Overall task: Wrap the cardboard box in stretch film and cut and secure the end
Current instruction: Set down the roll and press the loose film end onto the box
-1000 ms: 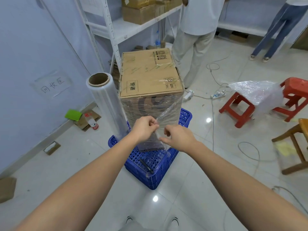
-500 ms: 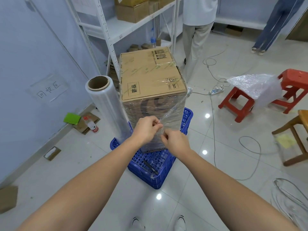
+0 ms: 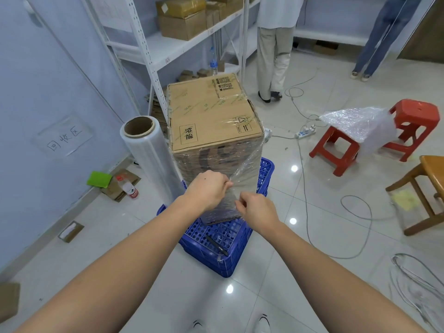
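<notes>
**Cardboard box partly wrapped, loose film end held**

A tall brown cardboard box [image 3: 211,131] is stood upright on a blue crate [image 3: 225,246]. Its sides are covered in clear stretch film [image 3: 242,171]; its top is crossed by printed tape. A loose film flap at the near face is pinched by the left hand [image 3: 207,189] and right hand [image 3: 258,209]. The film roll [image 3: 150,155] is stood just left of the box.
</notes>
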The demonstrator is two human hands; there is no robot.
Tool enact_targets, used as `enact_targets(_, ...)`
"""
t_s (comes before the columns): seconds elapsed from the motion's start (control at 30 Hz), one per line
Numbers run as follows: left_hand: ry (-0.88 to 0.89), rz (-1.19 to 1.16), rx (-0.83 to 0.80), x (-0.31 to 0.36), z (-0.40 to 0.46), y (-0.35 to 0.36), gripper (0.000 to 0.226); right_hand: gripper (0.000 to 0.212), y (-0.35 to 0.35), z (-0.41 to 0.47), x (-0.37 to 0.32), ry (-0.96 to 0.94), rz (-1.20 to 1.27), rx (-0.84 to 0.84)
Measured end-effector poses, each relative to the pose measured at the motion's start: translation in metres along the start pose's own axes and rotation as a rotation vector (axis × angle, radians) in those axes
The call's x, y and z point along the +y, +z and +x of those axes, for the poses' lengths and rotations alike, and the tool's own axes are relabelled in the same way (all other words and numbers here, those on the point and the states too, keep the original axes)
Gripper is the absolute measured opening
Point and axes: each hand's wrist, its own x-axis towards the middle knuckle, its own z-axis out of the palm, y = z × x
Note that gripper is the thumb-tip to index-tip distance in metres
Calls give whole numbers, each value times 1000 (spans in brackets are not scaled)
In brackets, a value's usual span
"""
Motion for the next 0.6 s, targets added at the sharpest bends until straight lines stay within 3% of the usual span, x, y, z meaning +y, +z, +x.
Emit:
enact_targets(0.1, -20, -30, -7, 2, -2, -3, 38, 32, -23, 6, 4, -102, -34, -39)
enact_targets(0.23, -47, -62, 17, 5, -3, -1, 40, 30, -76, 24, -1, -435, -52, 474)
enact_targets(0.27, -50, -69, 22, 6, -4, 0, 41, 43, -90, 31, -5, -482, -113, 551)
enact_targets(0.37, -63, -87, 18, 7, -4, 0, 41, 110, -124, 56, -19, -513, -427, 420)
enact_targets(0.43, -68, -95, 21, 6, -5, -1, 43, 134, -132, 70, -20, -480, -550, 239)
enact_targets(0.5, -54, -92, 28, 4, -4, -1, 44, 138, -129, 78, -11, -464, -531, 135)
enact_targets(0.6, -6, -80, 65, 2, -5, 0, 46, 125, -123, 83, -3, -477, -438, 163)
